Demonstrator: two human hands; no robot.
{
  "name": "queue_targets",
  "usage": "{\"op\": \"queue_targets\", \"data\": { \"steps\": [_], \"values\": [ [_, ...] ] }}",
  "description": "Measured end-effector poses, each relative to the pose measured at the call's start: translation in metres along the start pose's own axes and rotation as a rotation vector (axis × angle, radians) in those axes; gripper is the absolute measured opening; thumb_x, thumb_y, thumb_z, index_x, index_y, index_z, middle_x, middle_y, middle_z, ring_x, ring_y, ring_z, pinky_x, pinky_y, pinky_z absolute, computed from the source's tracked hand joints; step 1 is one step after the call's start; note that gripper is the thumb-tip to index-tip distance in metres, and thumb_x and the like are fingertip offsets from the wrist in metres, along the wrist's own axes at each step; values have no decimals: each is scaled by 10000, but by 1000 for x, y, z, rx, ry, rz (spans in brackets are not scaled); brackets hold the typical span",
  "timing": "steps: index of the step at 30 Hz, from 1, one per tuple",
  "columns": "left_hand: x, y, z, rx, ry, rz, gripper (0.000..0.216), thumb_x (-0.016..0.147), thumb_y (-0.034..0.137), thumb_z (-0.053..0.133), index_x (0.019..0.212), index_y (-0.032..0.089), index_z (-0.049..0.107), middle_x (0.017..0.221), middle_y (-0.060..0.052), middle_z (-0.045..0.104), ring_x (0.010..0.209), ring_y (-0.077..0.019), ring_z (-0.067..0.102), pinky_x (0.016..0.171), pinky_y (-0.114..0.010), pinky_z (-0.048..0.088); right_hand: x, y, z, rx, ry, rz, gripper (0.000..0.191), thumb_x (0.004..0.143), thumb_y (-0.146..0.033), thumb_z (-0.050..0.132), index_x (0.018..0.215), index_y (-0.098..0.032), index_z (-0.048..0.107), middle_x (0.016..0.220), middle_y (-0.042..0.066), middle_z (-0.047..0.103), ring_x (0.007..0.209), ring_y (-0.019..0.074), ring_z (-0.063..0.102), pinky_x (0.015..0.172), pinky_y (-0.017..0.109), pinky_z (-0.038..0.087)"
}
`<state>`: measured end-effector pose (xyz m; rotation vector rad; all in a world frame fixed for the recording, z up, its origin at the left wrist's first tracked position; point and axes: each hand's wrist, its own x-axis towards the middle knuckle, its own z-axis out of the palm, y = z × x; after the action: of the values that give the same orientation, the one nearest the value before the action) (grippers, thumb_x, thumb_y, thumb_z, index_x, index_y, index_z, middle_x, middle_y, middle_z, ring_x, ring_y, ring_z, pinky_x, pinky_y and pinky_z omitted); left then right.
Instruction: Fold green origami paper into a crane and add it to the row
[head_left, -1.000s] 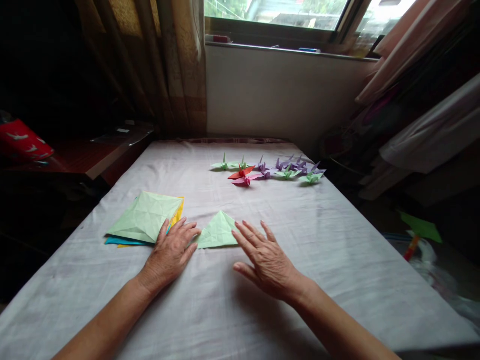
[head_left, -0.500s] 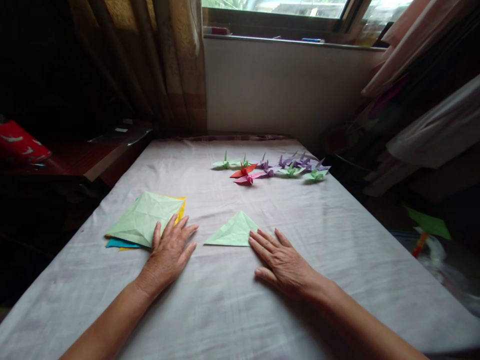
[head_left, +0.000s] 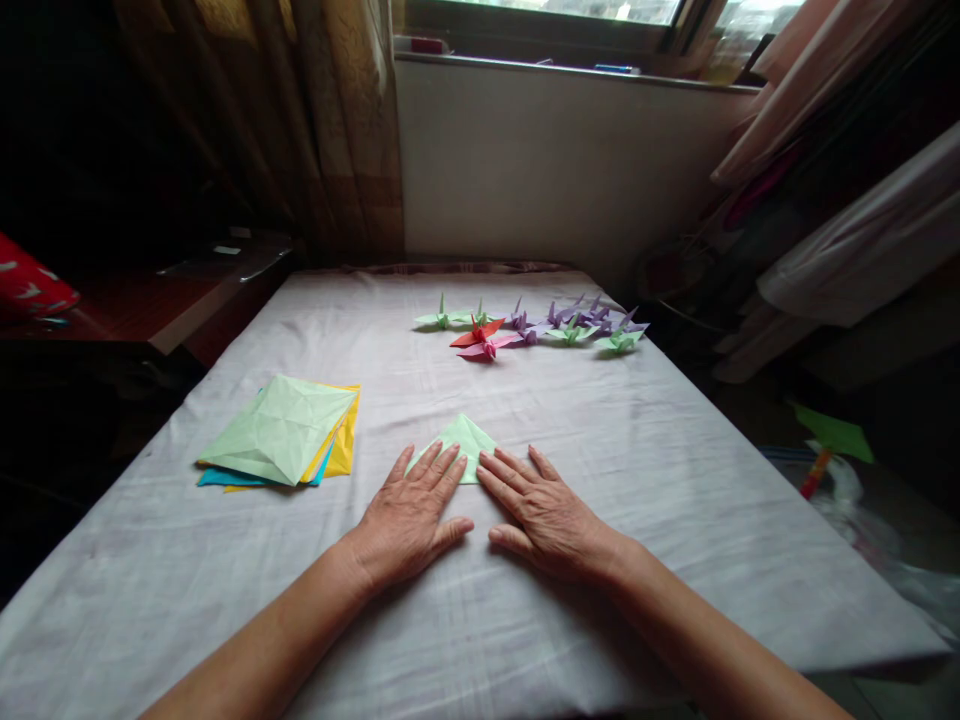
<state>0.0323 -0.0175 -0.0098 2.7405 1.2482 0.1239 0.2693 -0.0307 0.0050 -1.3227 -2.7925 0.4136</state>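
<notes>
A light green sheet of paper folded into a triangle (head_left: 466, 440) lies flat in front of me, its point facing away. My left hand (head_left: 412, 515) is spread with its fingertips on the triangle's left part. From the other side, the outstretched fingers of my right hand (head_left: 544, 510) rest on its right part. Both thumbs point inward on the cloth, and neither hand grips anything. The triangle's lower corners are hidden under my fingers. To the left sits a stack of creased paper sheets (head_left: 277, 430), light green on top, with blue and yellow edges showing.
Several folded paper cranes (head_left: 484, 340) in green, red, pink and purple stand toward the back of the cloth-covered table (head_left: 360, 620). A curtain (head_left: 345, 130) hangs at the back left. Hanging clothes (head_left: 847, 250) are at the right, and a dark wooden surface (head_left: 150, 325) is at the left.
My left hand has moved right, from the paper stack onto the folded triangle. My right hand still lies on the triangle's right side. The whole view has shifted slightly.
</notes>
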Motion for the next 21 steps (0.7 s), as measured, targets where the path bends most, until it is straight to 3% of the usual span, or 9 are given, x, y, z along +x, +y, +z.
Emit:
{"op": "queue_targets", "data": {
  "steps": [6, 11, 16, 19, 21],
  "values": [
    [-6, -6, -3, -13, -91, -19, 738, 947, 634, 388, 1535, 195, 306, 1589, -127, 295, 1480, -309, 257, 1193, -540, 174, -28, 19, 3, -28, 6, 39, 638, 963, -522, 491, 1521, -249, 343, 1591, 110, 265, 1469, 330, 266, 1160, 635, 214],
    [-4, -3, -7, -14, -114, -34, 724, 951, 620, 398, 1535, 202, 307, 1596, -117, 279, 1483, -314, 246, 1192, -556, 178, -45, 30, 0, -40, 77, 104, 551, 954, -466, 528, 1464, -271, 450, 1555, 119, 364, 1428, 349, 353, 1121, 659, 265],
    [-7, -5, -1, -2, -43, -28, 679, 966, 610, 368, 1516, 213, 351, 1593, -119, 303, 1474, -312, 271, 1188, -552, 210, -15, 25, -10, 100, 315, 233, 310, 970, -335, 491, 1205, -254, 676, 1268, 85, 679, 1214, 248, 603, 1032, 456, 457],
    [-11, -8, 6, 14, 61, -37, 652, 965, 582, 406, 1505, 219, 374, 1606, -140, 271, 1477, -322, 260, 1179, -524, 257, 15, 18, -11, 78, 403, 349, 302, 889, -344, 604, 1148, -223, 700, 1251, 107, 681, 1193, 283, 601, 1001, 458, 475],
    [-13, -11, 11, 10, 164, -56, 653, 963, 548, 439, 1516, 215, 343, 1612, -148, 259, 1480, -319, 250, 1171, -505, 290, 29, 13, -7, 65, 408, 338, 244, 857, -333, 642, 1063, -233, 726, 1276, 101, 665, 1228, 305, 569, 1007, 484, 461]
  ]
}}
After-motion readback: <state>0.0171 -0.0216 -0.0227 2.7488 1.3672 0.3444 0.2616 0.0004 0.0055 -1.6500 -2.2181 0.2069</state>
